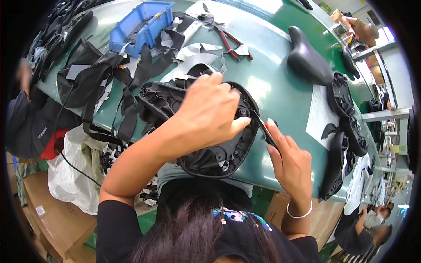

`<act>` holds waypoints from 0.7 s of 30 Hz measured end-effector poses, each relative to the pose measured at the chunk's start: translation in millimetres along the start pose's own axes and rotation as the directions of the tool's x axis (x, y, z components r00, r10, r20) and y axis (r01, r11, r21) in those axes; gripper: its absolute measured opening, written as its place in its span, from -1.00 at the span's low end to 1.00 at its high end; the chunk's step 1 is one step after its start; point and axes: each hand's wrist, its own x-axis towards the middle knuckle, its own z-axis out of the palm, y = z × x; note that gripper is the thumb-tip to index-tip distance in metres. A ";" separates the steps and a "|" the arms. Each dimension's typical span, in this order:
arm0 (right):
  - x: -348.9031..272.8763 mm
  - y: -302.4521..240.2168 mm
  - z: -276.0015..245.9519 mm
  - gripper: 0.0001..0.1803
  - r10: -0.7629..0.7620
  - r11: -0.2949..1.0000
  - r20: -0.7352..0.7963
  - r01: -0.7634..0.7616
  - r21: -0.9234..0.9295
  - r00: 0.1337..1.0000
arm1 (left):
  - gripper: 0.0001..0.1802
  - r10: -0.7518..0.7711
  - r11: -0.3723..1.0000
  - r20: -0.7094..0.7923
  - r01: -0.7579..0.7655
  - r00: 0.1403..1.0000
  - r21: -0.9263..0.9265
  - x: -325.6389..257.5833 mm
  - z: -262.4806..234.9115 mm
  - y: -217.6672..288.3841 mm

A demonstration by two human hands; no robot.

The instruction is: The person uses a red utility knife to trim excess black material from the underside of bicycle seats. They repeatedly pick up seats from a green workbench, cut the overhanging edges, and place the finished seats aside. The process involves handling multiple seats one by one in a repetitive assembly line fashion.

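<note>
An upturned black bicycle saddle rests at the table's near edge, its ribbed underside and folded cover rim facing up. My left hand lies across it, fingers curled into a fist near the far rim. Its thumb points toward the saddle's right rim. Whatever the curled fingers grip is hidden, and the hand is slightly blurred. In my right hand is a slim knife, held between thumb and fingers. Its blade tip meets the saddle's right rim, close to my left thumb.
Black and white offcuts lie to the left, by a blue bin. Red-handled pliers lie beyond. A finished-looking saddle and several upturned ones stand right, near a paper sheet. A person is at far left.
</note>
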 end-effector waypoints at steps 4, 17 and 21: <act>-0.7 -12.7 16.9 -0.38 0.043 0.986 -0.018 -0.045 -0.158 0.999 | -0.73 -0.371 0.330 0.324 0.450 0.870 -0.830 21.1 3.0 -17.4; -14.1 -29.1 0.6 -0.44 0.062 0.985 0.071 -0.050 -0.168 0.995 | -0.69 -0.229 0.321 -0.197 -0.117 0.953 -0.940 8.9 -10.3 -23.3; 28.4 -6.3 -13.9 -0.51 0.012 0.973 0.060 0.002 -0.232 0.998 | -0.79 0.196 0.980 -0.115 -0.190 0.974 0.062 7.0 11.2 -17.1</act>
